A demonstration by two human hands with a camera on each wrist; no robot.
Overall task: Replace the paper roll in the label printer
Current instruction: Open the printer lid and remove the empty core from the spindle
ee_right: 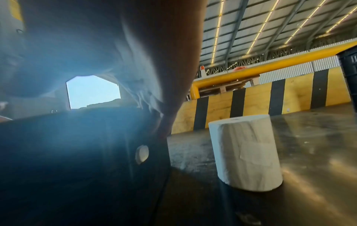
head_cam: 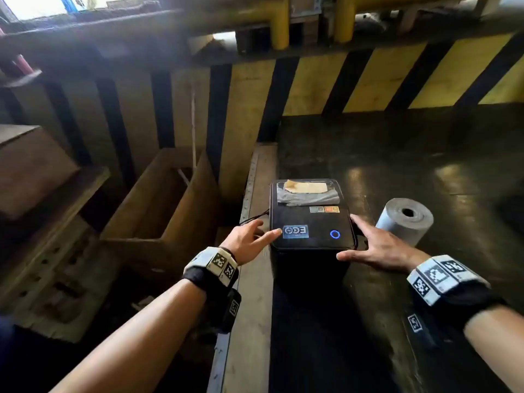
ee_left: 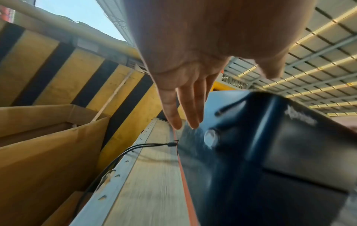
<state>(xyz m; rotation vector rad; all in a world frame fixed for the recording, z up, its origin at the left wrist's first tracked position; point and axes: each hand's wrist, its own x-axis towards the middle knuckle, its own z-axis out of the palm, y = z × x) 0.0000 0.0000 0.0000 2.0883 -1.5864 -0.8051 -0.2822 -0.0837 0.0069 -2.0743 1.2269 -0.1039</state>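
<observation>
Standing at a dark, glossy worktop that reflects the roof lights, a person reaches out two bare forearms, each with a black wrist strap carrying white coded tags. The left hand has released, straight fingers, with one fingertip touching the left edge of the printer's top; the right hand is spread flat against the right edge, thumb at the near corner, grasping nothing. Between them sits one label printer, a black, smooth, rounded box with a blue ring light, a blue sticker and a clear rear window showing paper; its lid is closed. A thin black cable leaves its left side. Just right of it stands one paper roll, a pale cylinder set on end with a hollow core. Left of the bench are open brown cardboard boxes. Beyond runs a plywood barrier striped yellow and black, then two yellow pipes under a corrugated roof.
</observation>
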